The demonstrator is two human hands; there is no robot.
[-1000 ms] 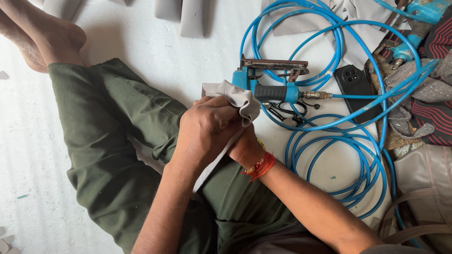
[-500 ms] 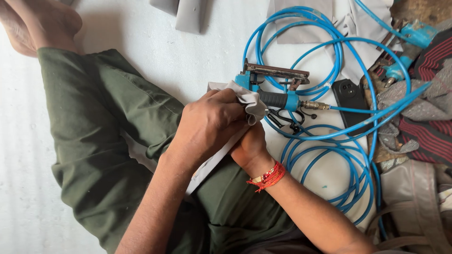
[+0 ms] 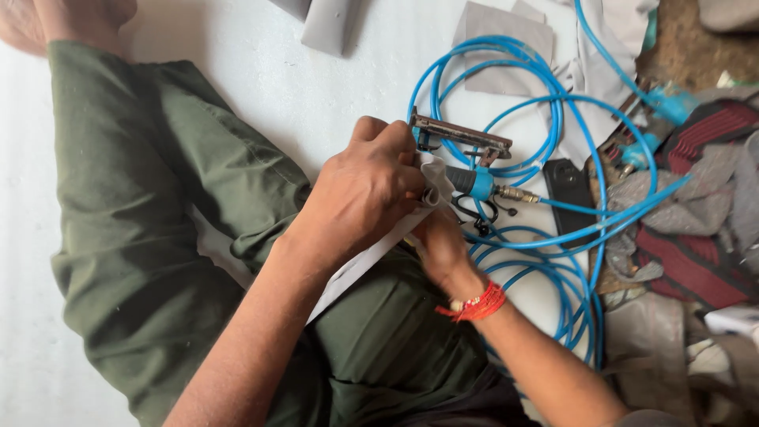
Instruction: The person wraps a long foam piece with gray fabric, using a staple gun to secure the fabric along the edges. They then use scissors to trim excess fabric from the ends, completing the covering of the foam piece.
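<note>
The left hand [image 3: 365,190] curls around a piece of pale grey fabric [image 3: 433,183], fingers pressed together over its folded edge, above a thigh in olive trousers [image 3: 158,198]. Just beneath and beside it, the right hand [image 3: 439,243], with a red thread band [image 3: 477,304] at the wrist, pinches the same fabric from below. Directly beyond the left knuckles lies a pneumatic stapler [image 3: 466,158] on the white floor [image 3: 316,87]. Farther out, a blue air hose [image 3: 545,237] coils around a black phone [image 3: 571,198].

Single head-worn view, steeply downward and close over lap [image 3: 198,237] and floor [image 3: 316,87].
</note>
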